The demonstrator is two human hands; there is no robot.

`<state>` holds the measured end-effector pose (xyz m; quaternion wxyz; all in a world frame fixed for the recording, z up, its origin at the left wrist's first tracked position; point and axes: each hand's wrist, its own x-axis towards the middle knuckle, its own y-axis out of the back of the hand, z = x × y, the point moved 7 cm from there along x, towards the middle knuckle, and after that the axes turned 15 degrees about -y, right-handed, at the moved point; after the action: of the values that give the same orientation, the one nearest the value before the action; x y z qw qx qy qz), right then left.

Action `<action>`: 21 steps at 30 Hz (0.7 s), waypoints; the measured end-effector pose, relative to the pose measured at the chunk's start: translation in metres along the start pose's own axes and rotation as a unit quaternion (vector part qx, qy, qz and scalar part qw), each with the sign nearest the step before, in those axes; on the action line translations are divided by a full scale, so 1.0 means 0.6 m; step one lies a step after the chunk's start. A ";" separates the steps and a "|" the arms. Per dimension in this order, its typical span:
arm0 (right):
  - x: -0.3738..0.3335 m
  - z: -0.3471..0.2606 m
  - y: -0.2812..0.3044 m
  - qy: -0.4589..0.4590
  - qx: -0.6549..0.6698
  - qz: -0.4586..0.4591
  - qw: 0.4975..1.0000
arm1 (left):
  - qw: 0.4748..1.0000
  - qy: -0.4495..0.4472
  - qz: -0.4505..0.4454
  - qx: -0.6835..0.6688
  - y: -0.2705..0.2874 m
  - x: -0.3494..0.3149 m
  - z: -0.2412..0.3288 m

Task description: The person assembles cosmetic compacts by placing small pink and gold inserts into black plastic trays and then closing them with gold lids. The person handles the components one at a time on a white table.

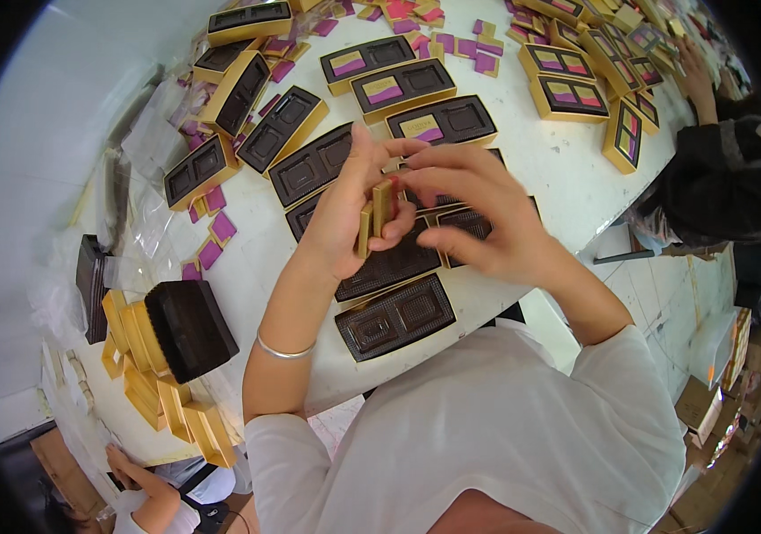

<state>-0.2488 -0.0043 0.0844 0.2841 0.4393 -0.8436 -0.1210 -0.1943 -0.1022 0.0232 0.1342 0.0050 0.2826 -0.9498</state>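
Note:
Several small, flat, gold-edged packets (382, 205) are gripped in my left hand (342, 214), whose fingers curl round them above the trays. Just right of it, my right hand (501, 209) has its fingers apart and its thumb spread. Its fingertips reach toward the packets, and I see nothing held in it. Beneath both hands lie shallow gold boxes with dark two-pocket inserts, partly hidden by my hands. The closest dark insert tray (396, 318) has bare pockets. Beyond my hands, one gold box (403, 89) carries a gold-and-purple packet in its left pocket.
More boxes with bare inserts (283, 129) stand back left among loose purple-and-gold packets (216, 240). Filled boxes (569, 96) sit back right. Stacked black inserts (192, 329) and gold box sleeves (145, 374) lie at left. Other people's arms (696, 80) show right and lower left.

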 end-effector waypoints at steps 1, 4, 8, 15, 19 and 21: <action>-0.005 -0.015 -0.006 0.040 -0.031 0.006 0.999 | 1.000 0.010 -0.004 -0.016 -0.010 -0.004 -0.001; -0.015 0.017 -0.016 -0.033 0.038 -0.034 0.998 | 0.999 0.035 -0.018 -0.035 -0.028 -0.016 -0.011; -0.010 0.011 0.004 -0.042 0.045 0.001 0.998 | 0.991 0.055 0.011 -0.123 -0.030 -0.014 -0.025; -0.010 0.028 0.010 -0.074 0.084 -0.024 0.993 | 0.994 0.058 -0.083 -0.049 -0.055 -0.024 -0.029; -0.011 0.044 0.022 -0.156 0.163 -0.005 0.974 | 0.994 0.064 -0.081 0.041 -0.055 -0.022 -0.008; -0.007 0.016 0.010 -0.097 0.155 -0.017 0.983 | 0.987 0.103 -0.104 -0.068 -0.047 -0.026 -0.027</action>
<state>-0.2564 0.0022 0.0776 0.1271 0.4781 -0.8683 -0.0358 -0.1874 -0.0670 0.0258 0.0045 0.0644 0.3575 -0.9317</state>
